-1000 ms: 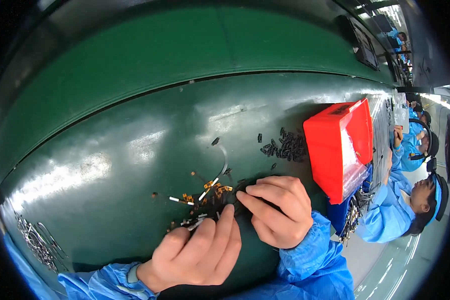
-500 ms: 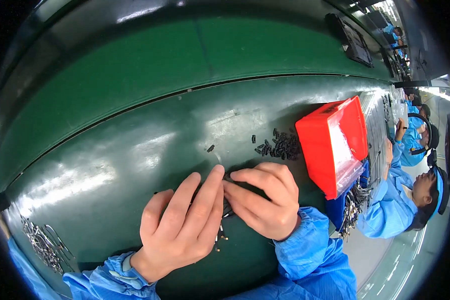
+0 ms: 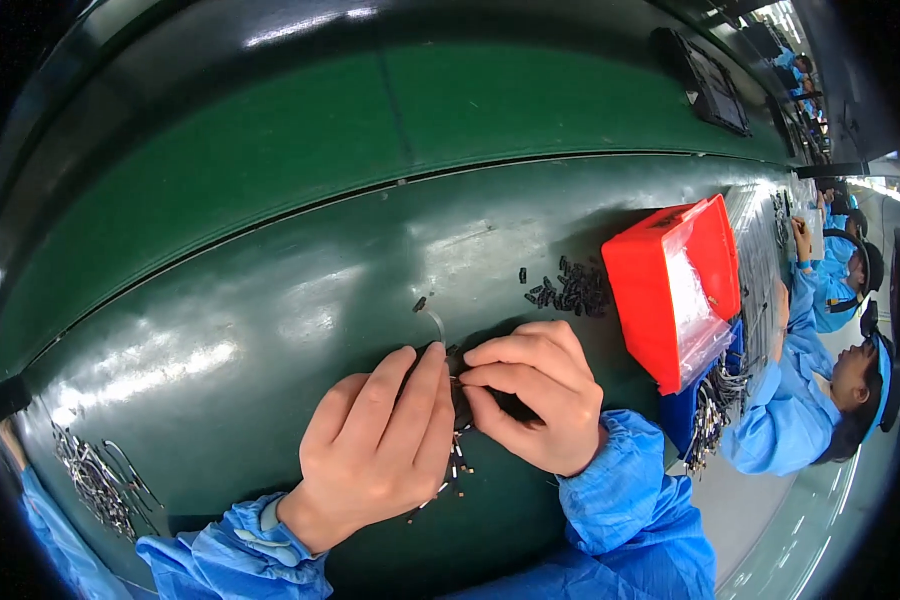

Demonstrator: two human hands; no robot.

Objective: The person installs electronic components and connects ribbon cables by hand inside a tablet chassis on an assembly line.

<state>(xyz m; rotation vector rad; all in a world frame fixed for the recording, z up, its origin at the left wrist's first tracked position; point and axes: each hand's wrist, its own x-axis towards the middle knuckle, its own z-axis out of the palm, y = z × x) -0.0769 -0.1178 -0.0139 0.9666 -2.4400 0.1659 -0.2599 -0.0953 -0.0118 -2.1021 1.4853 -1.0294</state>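
Note:
My left hand [image 3: 380, 445] is closed, its fingers bent over a few thin dark cables [image 3: 457, 456] with white and brass-coloured tips that hang out below. Facing it, my right hand [image 3: 545, 395] pinches thumb and fingertips together close to the left fingertips; whatever is between them is too small and covered to make out. A thin pale curved strip [image 3: 435, 322] sticks out just beyond the left fingertips. Past it lies one small black clip-like piece [image 3: 420, 303]. Farther right is a heap of similar black pieces [image 3: 575, 290].
A red bin [image 3: 635, 300] with clear plastic bags stands right of the heap. Beside it a blue bin [image 3: 678, 425] holds many cables. Another cable bundle [image 3: 100, 485] lies at the far left. Co-workers in blue [image 3: 785, 405] sit along the right; a dark screen device [image 3: 715, 90] stands at the back.
My fingers have shifted: the right thumb now shows below its index finger. More cable tips show beneath the hands. The whole view has moved slightly.

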